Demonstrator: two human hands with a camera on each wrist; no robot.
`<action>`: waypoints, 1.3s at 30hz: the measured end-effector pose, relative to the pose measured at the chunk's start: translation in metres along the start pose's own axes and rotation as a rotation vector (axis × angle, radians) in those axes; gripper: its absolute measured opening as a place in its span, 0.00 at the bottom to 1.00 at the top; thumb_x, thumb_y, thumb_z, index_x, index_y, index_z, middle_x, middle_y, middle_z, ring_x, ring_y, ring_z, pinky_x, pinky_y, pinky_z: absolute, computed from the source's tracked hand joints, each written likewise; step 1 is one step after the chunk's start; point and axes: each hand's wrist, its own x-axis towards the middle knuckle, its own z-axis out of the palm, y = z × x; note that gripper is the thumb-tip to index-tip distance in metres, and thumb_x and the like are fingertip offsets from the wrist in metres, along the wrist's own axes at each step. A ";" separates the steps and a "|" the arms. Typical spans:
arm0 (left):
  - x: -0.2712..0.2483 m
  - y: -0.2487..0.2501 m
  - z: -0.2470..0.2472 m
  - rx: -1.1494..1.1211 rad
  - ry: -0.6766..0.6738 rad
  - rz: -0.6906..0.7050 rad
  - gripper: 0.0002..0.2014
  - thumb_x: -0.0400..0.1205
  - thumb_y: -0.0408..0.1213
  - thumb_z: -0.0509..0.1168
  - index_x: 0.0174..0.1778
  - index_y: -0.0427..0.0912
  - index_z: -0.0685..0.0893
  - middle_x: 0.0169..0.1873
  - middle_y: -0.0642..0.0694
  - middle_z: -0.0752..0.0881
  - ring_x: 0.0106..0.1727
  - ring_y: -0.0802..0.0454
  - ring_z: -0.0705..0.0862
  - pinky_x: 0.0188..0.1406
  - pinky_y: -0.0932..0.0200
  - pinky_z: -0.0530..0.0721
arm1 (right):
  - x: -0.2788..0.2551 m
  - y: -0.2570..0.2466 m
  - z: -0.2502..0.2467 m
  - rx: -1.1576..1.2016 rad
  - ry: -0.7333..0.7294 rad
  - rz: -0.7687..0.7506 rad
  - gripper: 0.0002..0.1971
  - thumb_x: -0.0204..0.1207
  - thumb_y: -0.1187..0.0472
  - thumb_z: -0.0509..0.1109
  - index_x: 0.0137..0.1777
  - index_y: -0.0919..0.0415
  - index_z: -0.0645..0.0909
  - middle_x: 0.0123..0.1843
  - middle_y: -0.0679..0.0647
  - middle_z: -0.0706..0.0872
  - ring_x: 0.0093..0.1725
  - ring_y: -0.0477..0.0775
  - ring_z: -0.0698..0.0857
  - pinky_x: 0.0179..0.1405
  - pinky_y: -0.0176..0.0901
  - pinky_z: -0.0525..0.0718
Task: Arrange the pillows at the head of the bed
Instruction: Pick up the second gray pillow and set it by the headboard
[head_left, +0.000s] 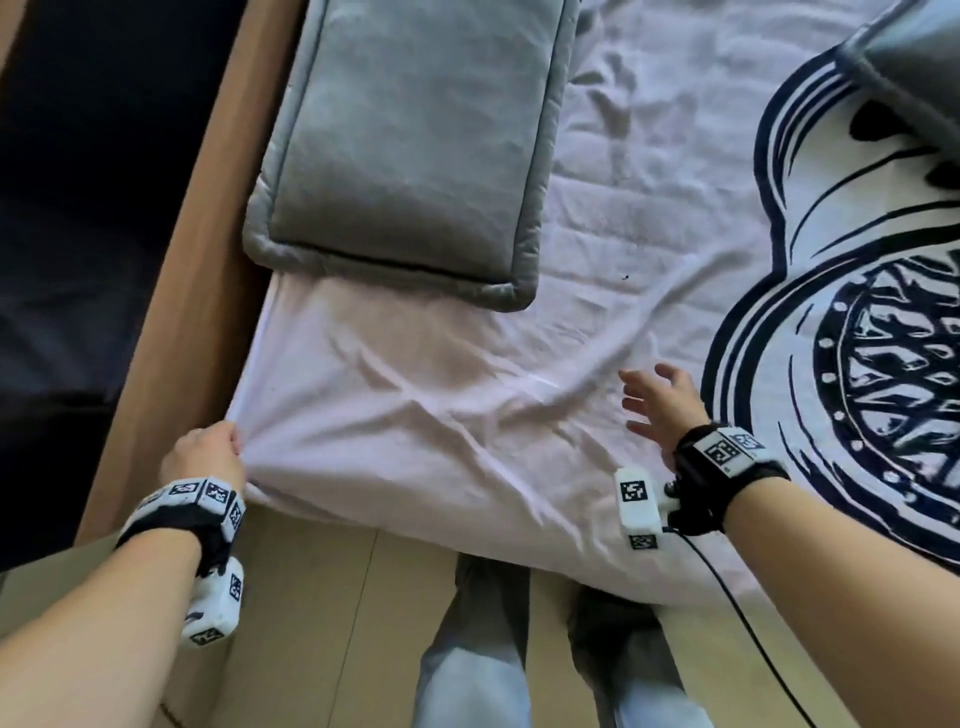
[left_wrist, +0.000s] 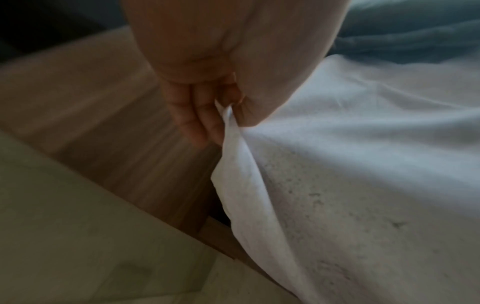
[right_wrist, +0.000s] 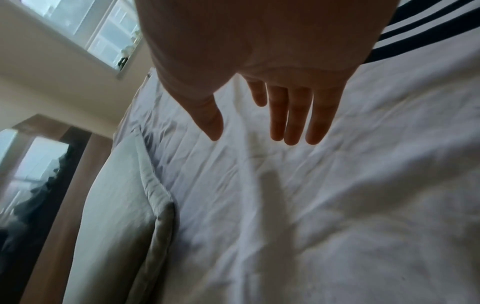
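the left hand (head_left: 205, 454) pinches a corner of the white sheet (head_left: 415, 415) between thumb and curled fingers (left_wrist: 197, 115), right beside the wooden bed frame (head_left: 192, 291). the right hand (head_left: 662, 408) hovers over the sheet with straight, spread fingers (right_wrist: 293, 119), holding nothing. a grey pillow (head_left: 410, 140) lies flat on the bed along the frame, well apart from both hands. a second grey pillow (head_left: 909, 67) shows at the far right corner, above the dark printed pattern (head_left: 857, 389).
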 end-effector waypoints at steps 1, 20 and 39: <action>-0.002 0.000 -0.007 0.045 -0.022 -0.009 0.06 0.76 0.29 0.61 0.39 0.44 0.80 0.49 0.35 0.84 0.46 0.35 0.81 0.46 0.49 0.80 | 0.000 0.000 -0.005 0.048 0.003 0.024 0.37 0.81 0.56 0.73 0.85 0.60 0.59 0.70 0.65 0.81 0.67 0.62 0.83 0.58 0.57 0.82; -0.116 0.304 -0.069 -1.636 -0.639 -0.127 0.10 0.82 0.40 0.60 0.35 0.47 0.77 0.35 0.51 0.81 0.38 0.53 0.84 0.39 0.59 0.78 | 0.007 -0.010 -0.169 0.609 0.130 0.114 0.16 0.83 0.53 0.68 0.67 0.57 0.75 0.53 0.58 0.84 0.56 0.59 0.85 0.49 0.52 0.84; -0.250 0.573 -0.029 -1.427 -0.657 0.188 0.06 0.83 0.41 0.63 0.50 0.44 0.82 0.43 0.45 0.85 0.42 0.48 0.85 0.45 0.55 0.80 | 0.130 -0.016 -0.487 0.697 0.307 0.028 0.21 0.86 0.50 0.63 0.75 0.57 0.74 0.57 0.57 0.84 0.45 0.52 0.85 0.40 0.47 0.84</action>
